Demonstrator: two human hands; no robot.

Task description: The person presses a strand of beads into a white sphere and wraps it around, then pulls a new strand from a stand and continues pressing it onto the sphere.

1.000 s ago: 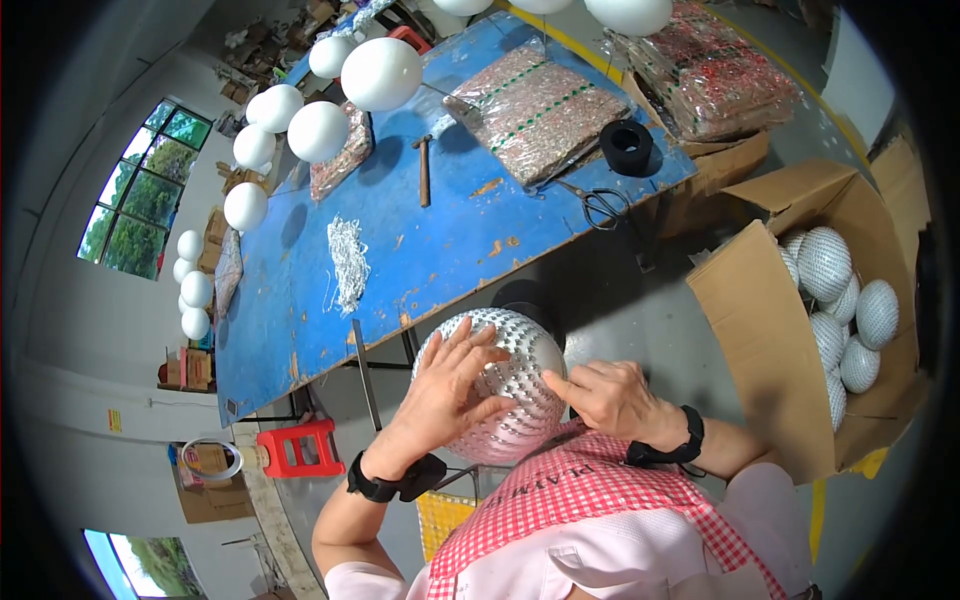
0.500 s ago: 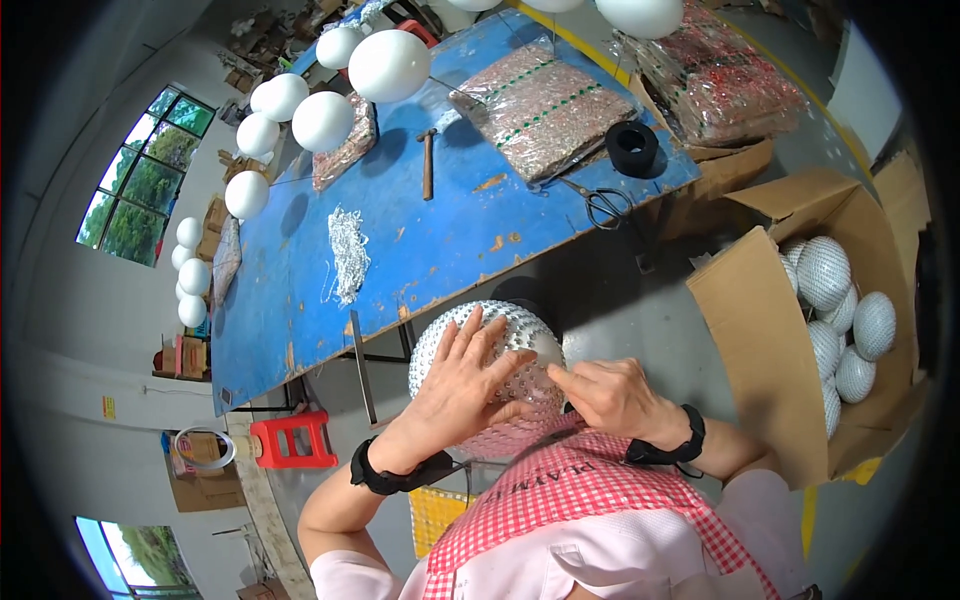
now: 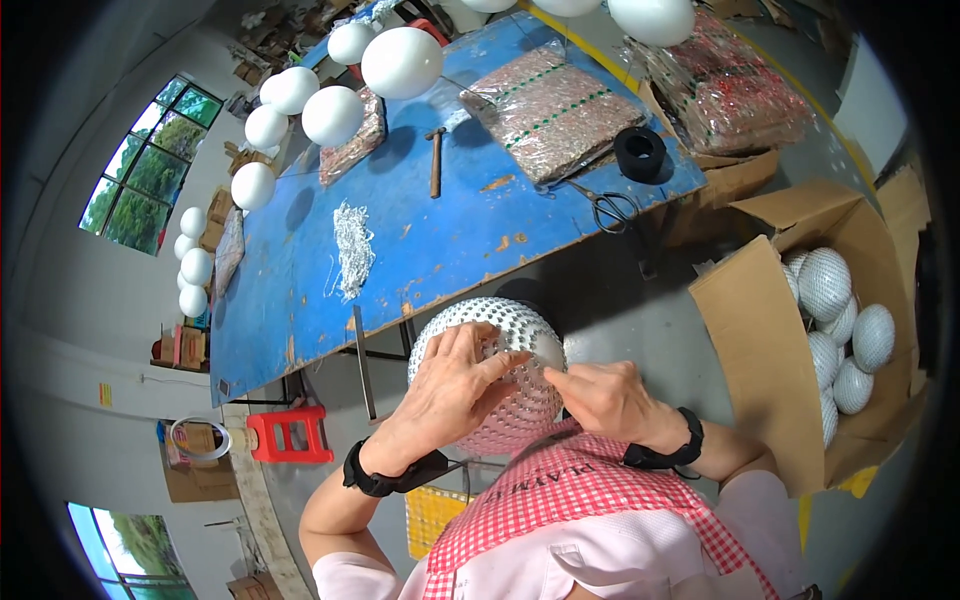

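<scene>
A large white ball [image 3: 500, 420], wrapped in rows of shiny silver studs, rests against my apron at the table's near edge. A smooth white patch without studs shows at its upper right. My left hand [image 3: 455, 380] lies on top of the ball with bent fingers gripping it; index finger and thumb reach toward the bare patch. At the ball's right side, my right hand [image 3: 600, 400] is closed in a pinch, its index fingertip by the patch's edge. Whatever is between those fingers is hidden. Something small and dark shows just below them.
On the blue table [image 3: 300, 250] lie a silvery strand bundle [image 3: 353, 250], a hammer [image 3: 436, 165], scissors [image 3: 612, 210], a black tape roll [image 3: 640, 154] and a wrapped package [image 3: 550, 110]. Several white balls [image 3: 402, 62] stand above it. A carton [image 3: 750, 350] at right holds studded balls.
My left fingers, spread over the ball before, have bent and drawn back toward me. The right hand stays nearly in place at the bare patch. The view has shifted slightly.
</scene>
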